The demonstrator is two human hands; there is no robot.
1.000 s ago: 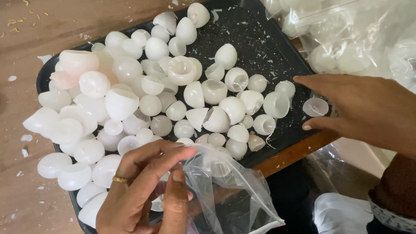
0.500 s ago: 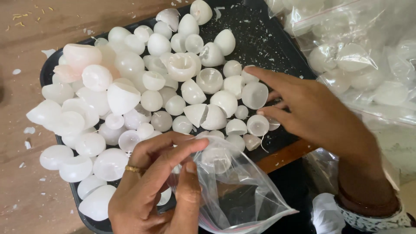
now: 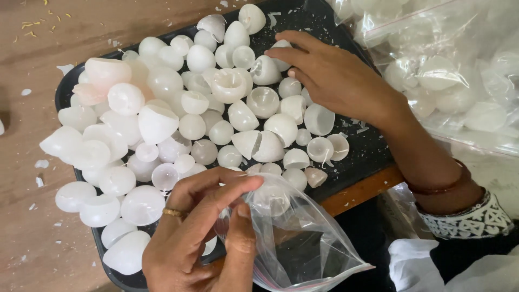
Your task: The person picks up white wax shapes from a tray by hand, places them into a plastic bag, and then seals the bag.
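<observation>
**White shell halves on a black tray, one hand in the pile, one on a bag**

Looking down at a black tray (image 3: 354, 157) sitting on a wooden table (image 3: 32, 59), loaded with white half-dome shells (image 3: 157, 121), some hollow side up, some dome up, a few cracked. Heaped thickest on the left side, thinner toward the right where bare tray shows plus little white crumbs.

Right hand (image 3: 338, 78) reaching in from the right, palm down, fingers spread loosely and resting on shells near the top of the pile. Not clamped on anything as far as visible, though the fingertips cover a shell or two, so hard to say for sure.

Left hand (image 3: 197, 232) at the bottom edge, thumb and fingers pinched together on the mouth of a clear plastic bag (image 3: 303, 243). Gold ring on one finger. Bag hanging off the near edge of the tray, a couple of shells inside.

Off to the right, more clear bags (image 3: 454, 81) already stuffed with the same white shells, just beside the tray. White flakes scattered on the table too.
</observation>
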